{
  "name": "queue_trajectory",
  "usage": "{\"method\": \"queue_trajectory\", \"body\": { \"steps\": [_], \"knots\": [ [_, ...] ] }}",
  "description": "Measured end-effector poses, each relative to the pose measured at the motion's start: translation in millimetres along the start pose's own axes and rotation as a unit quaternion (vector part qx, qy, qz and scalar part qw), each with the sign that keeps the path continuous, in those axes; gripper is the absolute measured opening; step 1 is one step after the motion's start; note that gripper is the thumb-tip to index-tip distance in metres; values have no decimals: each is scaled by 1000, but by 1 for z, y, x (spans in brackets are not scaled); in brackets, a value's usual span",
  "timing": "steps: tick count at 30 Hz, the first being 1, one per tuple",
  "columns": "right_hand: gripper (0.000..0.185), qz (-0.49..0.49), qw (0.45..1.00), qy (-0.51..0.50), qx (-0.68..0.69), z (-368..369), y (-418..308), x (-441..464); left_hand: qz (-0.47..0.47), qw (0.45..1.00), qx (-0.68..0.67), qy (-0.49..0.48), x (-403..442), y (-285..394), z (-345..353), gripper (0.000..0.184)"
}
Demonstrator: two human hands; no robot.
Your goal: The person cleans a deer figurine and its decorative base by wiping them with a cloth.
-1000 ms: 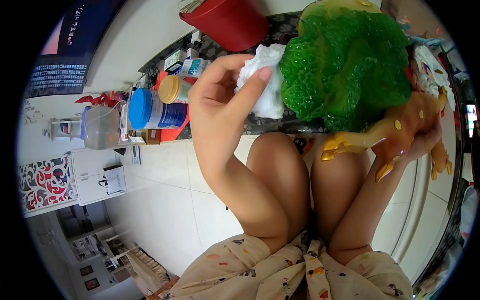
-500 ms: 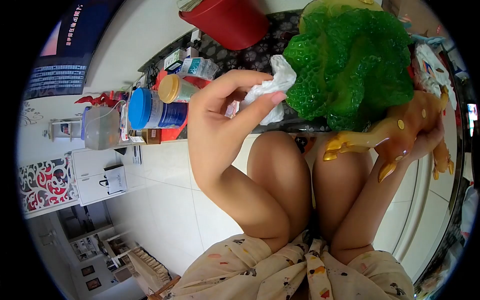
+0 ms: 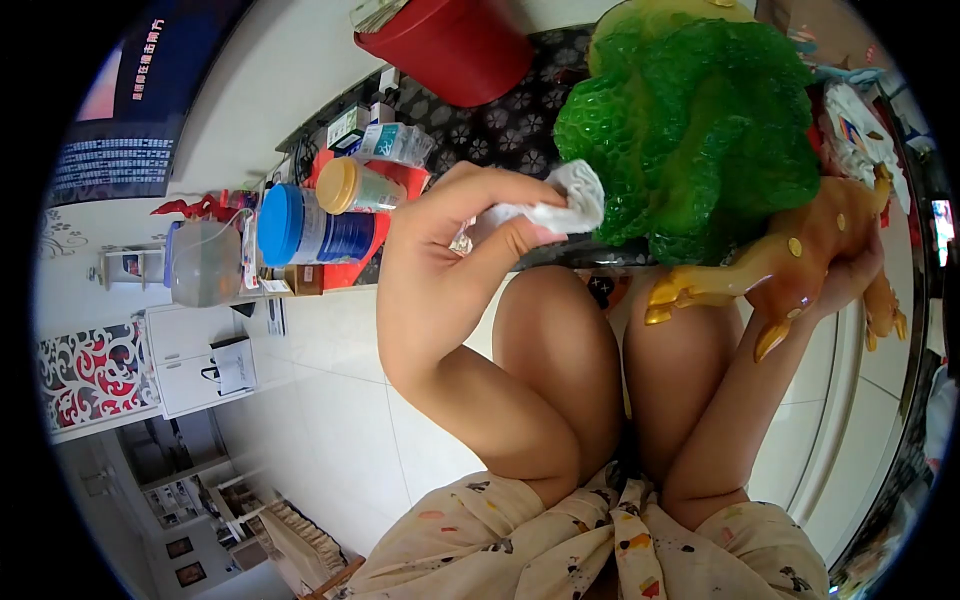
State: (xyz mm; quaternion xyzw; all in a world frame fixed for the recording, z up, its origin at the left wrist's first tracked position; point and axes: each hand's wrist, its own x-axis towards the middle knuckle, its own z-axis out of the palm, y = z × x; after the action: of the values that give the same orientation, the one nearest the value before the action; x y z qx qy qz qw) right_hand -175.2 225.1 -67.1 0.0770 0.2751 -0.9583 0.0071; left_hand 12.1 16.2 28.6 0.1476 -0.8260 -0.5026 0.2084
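My left hand (image 3: 470, 235) pinches a crumpled white tissue (image 3: 578, 200) between thumb and fingers, just to the left of a glossy green cabbage ornament (image 3: 700, 130). Whether the tissue touches the leaves is hard to tell. Below the cabbage at right is an amber-gold animal figure (image 3: 810, 235) with golden hooves and small round coin shapes on its body. My right hand (image 3: 850, 275) is wrapped round the figure's underside, its fingers partly hidden. Cabbage and figure meet, but I cannot tell if they are one piece.
A dark flower-patterned tabletop (image 3: 480, 125) carries a red bin (image 3: 450, 50), a blue-lidded tub (image 3: 285, 225), a tan-lidded jar (image 3: 345, 185) and small boxes (image 3: 350, 128). White cloth or plastic (image 3: 860, 125) lies at far right. My knees (image 3: 560, 330) are below the table edge.
My left hand has lowered slightly and the tissue has shifted down and right, now more folded over. The cabbage has moved slightly left; my right hand keeps its hold.
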Motion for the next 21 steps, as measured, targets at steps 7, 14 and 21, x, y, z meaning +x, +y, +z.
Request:
{"method": "queue_trajectory", "body": {
  "steps": [7, 14, 21],
  "knots": [
    [48, 24, 999, -21, 18, 6, 0, -6, 34, 999, 3, -29, 5, 3, 7, 15],
    [57, 1, 1000, 15, -25, 17, 2, -10, -52, 990, 54, 116, 9, 15, 33, 25],
    [57, -15, 997, 56, -51, 31, 1, -17, -232, 972, 6, 45, 9, 36, 33, 34]
  ]
}}
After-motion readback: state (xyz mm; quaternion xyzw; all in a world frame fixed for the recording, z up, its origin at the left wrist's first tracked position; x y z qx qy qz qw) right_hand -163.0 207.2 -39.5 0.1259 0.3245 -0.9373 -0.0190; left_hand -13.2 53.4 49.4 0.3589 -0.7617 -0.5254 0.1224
